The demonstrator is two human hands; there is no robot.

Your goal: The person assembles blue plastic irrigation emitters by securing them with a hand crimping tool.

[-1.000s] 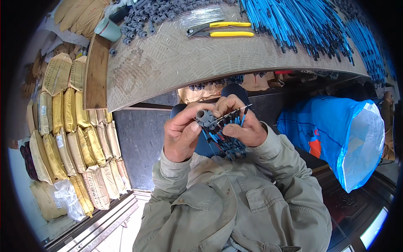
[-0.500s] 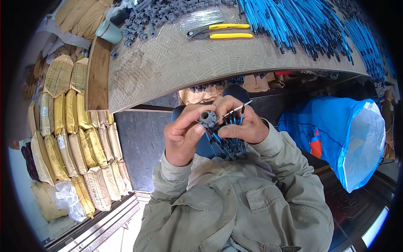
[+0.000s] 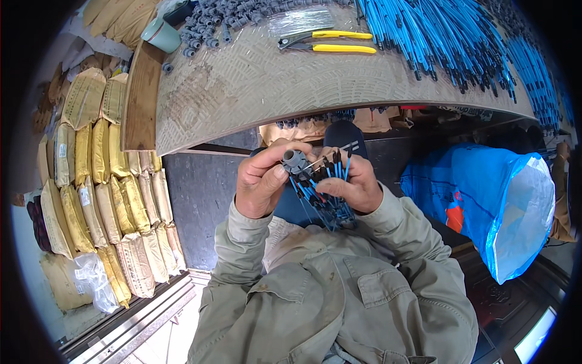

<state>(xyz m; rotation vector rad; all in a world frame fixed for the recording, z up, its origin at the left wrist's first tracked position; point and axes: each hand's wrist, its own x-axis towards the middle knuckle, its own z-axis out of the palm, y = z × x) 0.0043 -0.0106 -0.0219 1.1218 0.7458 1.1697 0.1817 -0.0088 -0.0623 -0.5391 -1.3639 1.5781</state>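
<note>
Between the thumb and fingers of my left hand (image 3: 257, 182) is a grey plastic pipe fitting (image 3: 295, 160), its round opening facing up. My right hand (image 3: 359, 187) is closed around a bundle of thin blue tubes (image 3: 330, 209) with black ends, which fans out below the fingers over my lap. Several black tips stick up past the right thumb, right beside the fitting. A thin pale strand runs between the fitting and the right fingers; whether it is fixed to the fitting I cannot tell. Part of the bundle is hidden behind the right hand.
On the worktable (image 3: 242, 91) lie yellow-handled cutters (image 3: 339, 41), a bundle of clear thin strips (image 3: 300, 23), grey fittings (image 3: 212, 24) and many blue tubes (image 3: 436, 42). A blue sack (image 3: 454, 188) stands at right. Stacked paper bags (image 3: 103, 158) line the left. A cup (image 3: 160, 35) stands at the table's corner.
Both hands have shifted slightly, with the fitting a little to the left and upward. More black tips now show by the right thumb. The pale strand lies differently. The view has shifted a little.
</note>
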